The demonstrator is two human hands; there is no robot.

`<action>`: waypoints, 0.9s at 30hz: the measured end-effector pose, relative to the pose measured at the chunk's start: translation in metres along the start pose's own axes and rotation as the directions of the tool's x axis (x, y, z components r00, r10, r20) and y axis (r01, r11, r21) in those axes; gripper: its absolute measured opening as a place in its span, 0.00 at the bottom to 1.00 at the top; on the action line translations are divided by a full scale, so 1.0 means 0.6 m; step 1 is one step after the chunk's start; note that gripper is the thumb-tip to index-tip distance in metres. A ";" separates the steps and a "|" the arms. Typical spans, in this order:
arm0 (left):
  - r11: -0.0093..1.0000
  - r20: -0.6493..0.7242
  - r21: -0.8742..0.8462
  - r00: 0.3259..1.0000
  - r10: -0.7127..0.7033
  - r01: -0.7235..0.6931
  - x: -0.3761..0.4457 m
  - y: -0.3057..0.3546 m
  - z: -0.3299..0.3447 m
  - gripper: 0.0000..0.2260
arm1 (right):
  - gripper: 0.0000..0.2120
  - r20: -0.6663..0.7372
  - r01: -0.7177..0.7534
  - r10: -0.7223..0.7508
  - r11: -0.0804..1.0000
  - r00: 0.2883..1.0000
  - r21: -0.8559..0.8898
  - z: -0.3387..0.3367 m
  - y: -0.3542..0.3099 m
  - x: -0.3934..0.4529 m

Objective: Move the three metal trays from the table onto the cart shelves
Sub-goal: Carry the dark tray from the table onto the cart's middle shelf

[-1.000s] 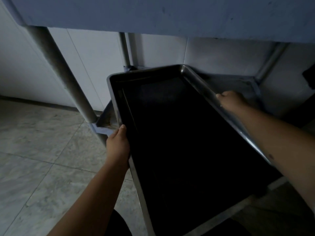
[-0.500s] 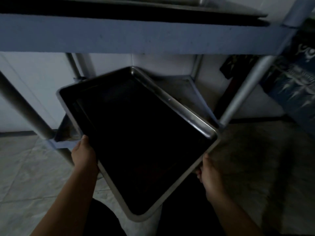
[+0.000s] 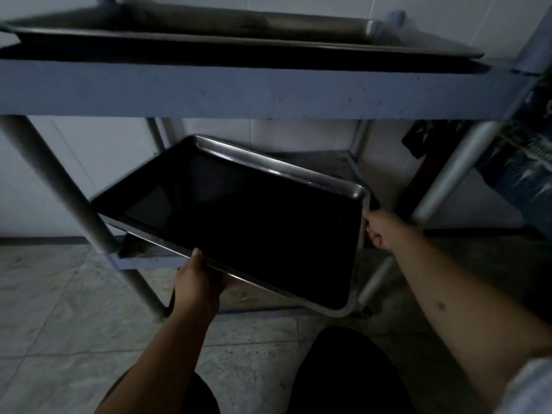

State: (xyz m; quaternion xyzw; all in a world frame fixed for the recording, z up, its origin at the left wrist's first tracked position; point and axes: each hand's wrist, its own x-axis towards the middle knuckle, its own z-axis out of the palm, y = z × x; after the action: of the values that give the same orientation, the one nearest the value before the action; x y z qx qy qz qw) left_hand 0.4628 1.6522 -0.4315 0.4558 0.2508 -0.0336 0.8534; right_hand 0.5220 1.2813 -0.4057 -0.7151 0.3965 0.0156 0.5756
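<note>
**Metal tray held in both hands at the cart's bottom shelf**

Metal tray is gripped at two of its rims. The left hand clamps the near long rim, thumb on top and fingers hidden beneath. The right hand curls its fingers round the short right-hand rim, near the tray's far right corner.

Tray sits askew and tilted over the bottom shelf, its near right corner hanging out past the shelf's front edge above the tiled floor. Whether its far end touches the shelf cannot be told in the dim light.

A slanting cart leg stands just left of the tray. Beyond and above, the upper shelf spans the view with a second tray lying on it.
</note>
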 end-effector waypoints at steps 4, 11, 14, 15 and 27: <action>1.000 0.007 -0.010 1.000 -0.011 0.011 0.005 -0.002 0.030 0.10 | 0.18 -0.035 0.087 -0.097 0.973 0.995 -0.211 0.020 -0.036 0.050; 0.994 0.017 -0.053 0.995 -0.096 0.097 0.023 -0.037 0.064 0.13 | 0.16 0.071 0.597 -0.718 0.514 0.692 -0.616 0.027 -0.038 -0.061; 0.984 0.072 -0.013 0.982 -0.175 0.176 0.019 -0.062 0.107 0.15 | 0.27 0.381 0.782 -0.716 0.375 0.585 -0.498 0.088 0.033 -0.165; 0.982 0.089 0.020 0.978 -0.191 0.190 0.016 -0.068 0.120 0.16 | 0.28 0.457 0.805 -0.699 0.302 0.551 -0.511 0.107 0.055 -0.180; -0.492 0.843 0.535 0.475 0.254 -0.686 0.097 0.045 0.028 0.22 | 0.15 0.357 0.841 -0.907 -0.007 0.222 -0.540 0.122 0.071 -0.085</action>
State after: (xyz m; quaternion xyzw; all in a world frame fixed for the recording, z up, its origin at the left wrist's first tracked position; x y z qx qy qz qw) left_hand 0.5280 1.6647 -0.4304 0.9440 -0.2560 0.1538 0.1402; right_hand 0.4937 1.3698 -0.4407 -0.9466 -0.1437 -0.2460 0.1508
